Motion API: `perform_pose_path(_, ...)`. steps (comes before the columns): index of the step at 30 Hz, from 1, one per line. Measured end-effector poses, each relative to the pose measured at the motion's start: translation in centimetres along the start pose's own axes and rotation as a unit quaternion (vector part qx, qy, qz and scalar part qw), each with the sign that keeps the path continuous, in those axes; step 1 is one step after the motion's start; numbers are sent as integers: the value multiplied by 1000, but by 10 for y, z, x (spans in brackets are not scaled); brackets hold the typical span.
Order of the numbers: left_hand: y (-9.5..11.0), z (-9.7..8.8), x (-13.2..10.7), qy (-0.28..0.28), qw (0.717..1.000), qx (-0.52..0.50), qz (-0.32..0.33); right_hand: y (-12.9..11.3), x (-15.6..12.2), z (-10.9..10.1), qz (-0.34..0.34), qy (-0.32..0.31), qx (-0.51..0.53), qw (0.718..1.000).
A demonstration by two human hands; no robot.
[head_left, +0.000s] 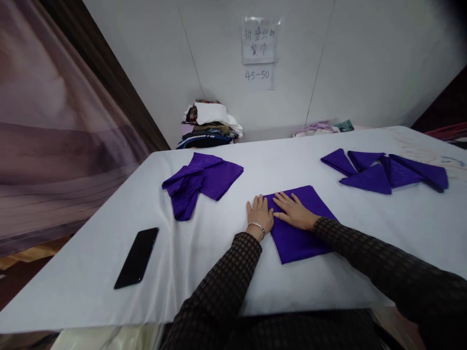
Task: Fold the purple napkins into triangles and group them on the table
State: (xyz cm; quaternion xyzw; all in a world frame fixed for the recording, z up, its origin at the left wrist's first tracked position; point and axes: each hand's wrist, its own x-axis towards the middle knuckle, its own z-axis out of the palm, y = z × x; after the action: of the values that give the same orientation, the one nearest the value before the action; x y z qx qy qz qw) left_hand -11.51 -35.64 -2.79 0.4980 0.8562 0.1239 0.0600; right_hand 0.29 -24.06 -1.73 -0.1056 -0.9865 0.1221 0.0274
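A purple cloth napkin (297,244), folded into a square, lies flat on the white-covered table in front of me. My left hand (260,214) rests at its left edge, fingers stretched out, partly on the cloth and partly on the table; a silver bracelet circles that wrist. Flat on the upper part of the napkin is my right hand (295,212), its fingers extended to the left and nearly meeting the left hand. Neither hand grips anything. Both hands and my right sleeve cover parts of the cloth.
Crumpled purple napkins (204,180) lie to the left, beyond a black phone (137,257). Several folded purple triangles (368,179) sit at the right. Stacked clothes (209,126) stand behind the table (204,287), below a paper sign (258,46) on the wall.
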Motion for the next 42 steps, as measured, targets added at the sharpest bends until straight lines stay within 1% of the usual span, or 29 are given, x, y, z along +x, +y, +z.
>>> perform_pose_path(4, -2, -4, 0, -7, 1000, -7, 5, -41, -26, 2, -7, 31, 16, 999)
perform_pose_path(7, -3, -6, 0, -2, 1000, -18, 2, -67, -53, 10, 12, 20, 41, 999)
perform_pose_path(9, -4, -6, 1, 2, 1000, -17, 2, -78, -72, 16, 9, 1, 54, 998)
perform_pose_path(13, -4, -5, 2, 5, 1000, -2, -3, -88, -106, 20, -35, -31, 66, 997)
perform_pose_path(16, -3, -4, 3, 0, 1000, 5, -6, -91, -124, 18, -54, -45, 73, 995)
perform_pose_path(20, -3, -3, 5, 5, 1000, 15, -1, -96, -131, 15, -55, -48, 76, 994)
perform_pose_path(24, -4, -6, 9, 2, 1000, 16, -6, -97, -129, 11, -56, -28, 80, 995)
perform_pose_path(27, -3, -13, 5, 8, 1000, -10, -9, -85, -132, 3, -50, 20, 76, 996)
perform_pose_path(29, 0, -17, -9, 35, 999, -26, 5, -68, -140, -4, -25, 66, 63, 995)
perform_pose_path(30, 3, -19, -20, 50, 998, -31, 27, -56, -147, -8, -6, 92, 55, 994)
perform_pose_path(32, 9, -22, -48, 63, 992, -34, 106, -28, -162, -12, 41, 144, 40, 988)
perform_pose_path(34, 15, -22, -77, 56, 978, -33, 198, 0, -180, -14, 84, 193, 26, 977)
perform_pose_path(36, 19, -19, -98, 48, 962, -27, 266, 24, -194, -13, 105, 227, 19, 968)
perform_pose_path(37, 20, -18, -105, 45, 957, -22, 287, 34, -200, -12, 108, 237, 18, 965)
perform_pose_path(39, 20, -13, -109, 42, 952, -8, 304, 47, -206, -9, 109, 245, 20, 963)
perform_pose_path(42, 17, -10, -103, 47, 953, 18, 300, 54, -205, -6, 113, 247, 27, 962)
